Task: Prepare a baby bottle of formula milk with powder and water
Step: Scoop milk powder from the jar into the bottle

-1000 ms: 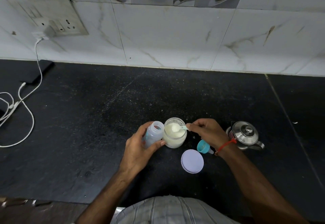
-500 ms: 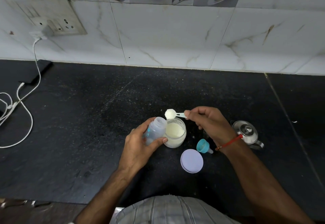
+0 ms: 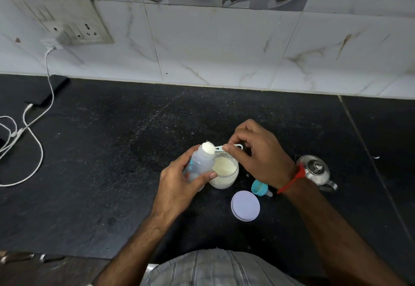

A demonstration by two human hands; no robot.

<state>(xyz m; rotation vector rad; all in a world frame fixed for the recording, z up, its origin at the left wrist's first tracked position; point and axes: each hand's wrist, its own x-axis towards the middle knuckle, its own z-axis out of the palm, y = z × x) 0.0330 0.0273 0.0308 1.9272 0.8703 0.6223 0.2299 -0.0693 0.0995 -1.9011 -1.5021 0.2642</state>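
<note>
My left hand (image 3: 179, 182) grips a clear baby bottle (image 3: 198, 162) with teal markings, tilted toward the right, its open mouth up. My right hand (image 3: 258, 153) pinches the handle of a white plastic scoop (image 3: 208, 147); the scoop's bowl, heaped with white powder, sits over the bottle's mouth. An open glass jar of pale formula powder (image 3: 224, 170) stands right beside the bottle, touching my left thumb. The jar's pale lilac lid (image 3: 245, 205) lies flat in front of it. The bottle's teal nipple cap (image 3: 260, 188) lies on its side by my right wrist.
A small steel kettle with lid (image 3: 316, 171) stands right of my right wrist. On the black stone counter (image 3: 101, 151), a white charging cable (image 3: 33, 142) and a dark phone (image 3: 48, 92) lie far left. A tiled wall with a socket plate (image 3: 67, 19) rises behind.
My right hand lifted the loaded scoop out of the jar and carried it left over the bottle's mouth. My left hand tilted the bottle more toward the jar.
</note>
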